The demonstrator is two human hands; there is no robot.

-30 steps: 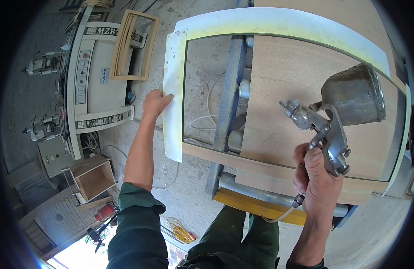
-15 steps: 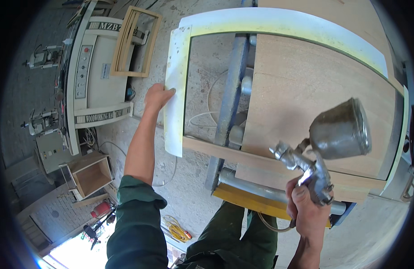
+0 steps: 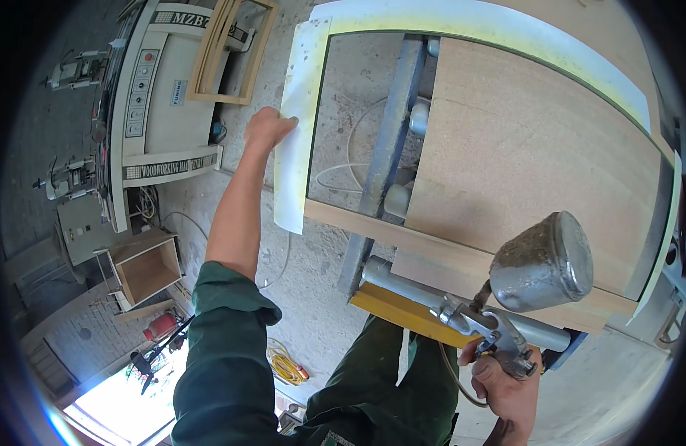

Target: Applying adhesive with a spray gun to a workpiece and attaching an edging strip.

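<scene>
My left hand is closed on the outer edge of a white paper strip, its thumb on top. The strip lies along the left side of a wooden frame. A curved white strip runs along the frame's far side; both strips have a yellow tint on their inner edges. In my right hand is a metal spray gun, fingers wrapped around its handle. Its stained metal cup tilts to the right above the frame's near rail. The gun's nozzle points left, over the roller.
Under the frame lie a brown board and a blue metal beam. A metal roller and yellow bar stand before my legs. At left are a woodworking machine, a small wooden frame and an open box. A thin hose hangs below the gun.
My right hand has brought the spray gun nearer to my body, from over the frame to over the roller. My left hand keeps its hold on the paper strip while the view shifts slightly.
</scene>
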